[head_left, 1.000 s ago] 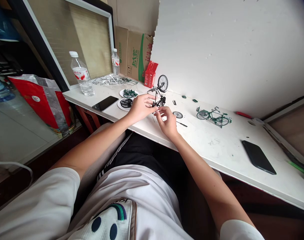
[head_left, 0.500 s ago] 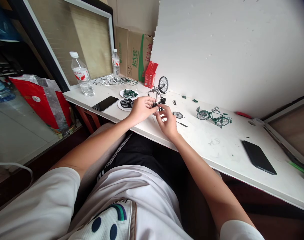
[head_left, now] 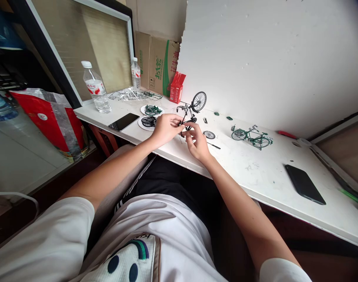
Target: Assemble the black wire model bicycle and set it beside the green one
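Observation:
Both hands grip a small black model bicycle (head_left: 192,116) above the white desk. Its one visible fitted wheel (head_left: 199,102) points up and away from me. My left hand (head_left: 168,128) pinches the frame from the left, its fingers closed. From the right, my right hand (head_left: 197,143) holds the lower part between thumb and bent fingers. The fingers partly hide the frame there. Just right of my right hand, a loose spoked wheel (head_left: 209,134) lies flat, with a thin dark tool (head_left: 214,145) near it.
A finished-looking green model bicycle (head_left: 251,137) stands to the right. White plates hold green parts (head_left: 153,110) and black parts (head_left: 149,122). Phones lie at left (head_left: 124,122) and right (head_left: 305,184). A water bottle (head_left: 97,92) and a red box (head_left: 177,87) stand farther back.
The black model bicycle has tilted in my hands, its raised wheel swinging right and turning more face-on. Both hands keep their hold, with the right fingers shifting slightly.

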Demonstrator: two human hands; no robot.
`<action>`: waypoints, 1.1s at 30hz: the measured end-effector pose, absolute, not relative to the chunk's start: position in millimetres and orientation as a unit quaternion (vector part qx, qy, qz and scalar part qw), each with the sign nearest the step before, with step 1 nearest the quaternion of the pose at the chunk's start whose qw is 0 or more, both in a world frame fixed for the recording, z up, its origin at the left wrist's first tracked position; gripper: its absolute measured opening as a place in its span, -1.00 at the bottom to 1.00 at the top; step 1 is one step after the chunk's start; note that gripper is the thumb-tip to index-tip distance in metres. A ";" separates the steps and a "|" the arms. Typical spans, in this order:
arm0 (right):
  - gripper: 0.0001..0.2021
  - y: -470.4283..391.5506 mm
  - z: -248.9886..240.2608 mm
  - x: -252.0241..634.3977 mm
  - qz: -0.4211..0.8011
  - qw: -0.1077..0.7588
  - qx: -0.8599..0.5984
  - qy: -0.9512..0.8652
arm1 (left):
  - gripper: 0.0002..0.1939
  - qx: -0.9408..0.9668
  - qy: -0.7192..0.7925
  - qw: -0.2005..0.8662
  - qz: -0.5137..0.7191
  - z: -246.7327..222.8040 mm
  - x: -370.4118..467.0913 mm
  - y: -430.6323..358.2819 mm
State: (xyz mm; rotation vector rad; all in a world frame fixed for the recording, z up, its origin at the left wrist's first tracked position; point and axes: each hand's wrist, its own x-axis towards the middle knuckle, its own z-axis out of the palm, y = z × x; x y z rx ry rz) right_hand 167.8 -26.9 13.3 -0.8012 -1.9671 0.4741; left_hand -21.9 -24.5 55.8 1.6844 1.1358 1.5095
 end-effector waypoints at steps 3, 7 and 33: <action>-0.61 -24.5 13.6 171.3 0.206 0.449 -0.333 -0.803 | -0.74 0.637 0.429 0.299 0.566 56.7 -21.0 -25.6; -0.65 -24.3 17.0 174.3 0.203 0.430 -0.342 -0.811 | -0.74 0.641 0.433 0.299 0.558 56.2 -21.1 -24.8; -0.71 -16.0 63.9 222.8 0.155 0.407 -0.482 -0.760 | -0.79 0.658 0.469 0.256 0.531 54.1 -36.8 -10.4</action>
